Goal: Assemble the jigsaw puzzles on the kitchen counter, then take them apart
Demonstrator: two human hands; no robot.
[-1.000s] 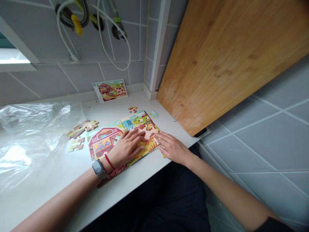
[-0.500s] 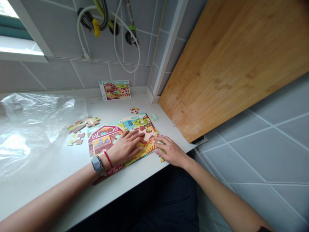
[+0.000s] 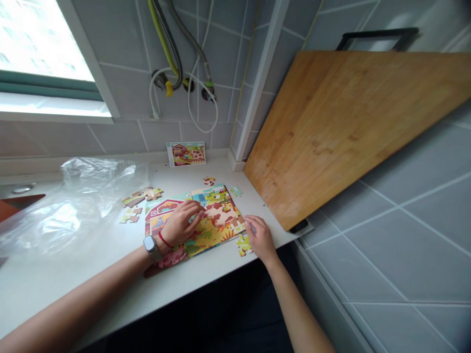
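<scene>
From the head camera, your left hand (image 3: 180, 224) lies palm-down on the farm jigsaw puzzle (image 3: 195, 220), fingers loosely spread and pressing the assembled picture near the red barn; it grips nothing, it only rests flat on the pieces. A smartwatch (image 3: 149, 243) and a red string bracelet (image 3: 164, 239) sit at that wrist. Your right hand (image 3: 260, 238) sits at the puzzle's right edge, fingers curled downward onto the white counter (image 3: 206, 274), fingertips (image 3: 251, 226) touching the puzzle's border. Whether they pinch a piece there, I cannot tell (the knuckles hide what lies underneath). A loose yellow-green piece (image 3: 243, 244) lies just beside that hand, on its left, touching the puzzle's lower right corner.

Farther off, a small cluster of joined pieces (image 3: 142, 197) and another loose piece (image 3: 131, 214) lie left of the puzzle, near a crumpled clear plastic bag (image 3: 73, 201). Two single pieces, a red-spotted piece (image 3: 209, 181) and a pale teal piece (image 3: 236, 191), lie behind the puzzle. The reference picture card (image 3: 186, 153) leans against the tiled wall, and a large bamboo cutting board (image 3: 346, 122) stands tilted against the right wall, well apart from both hands.
</scene>
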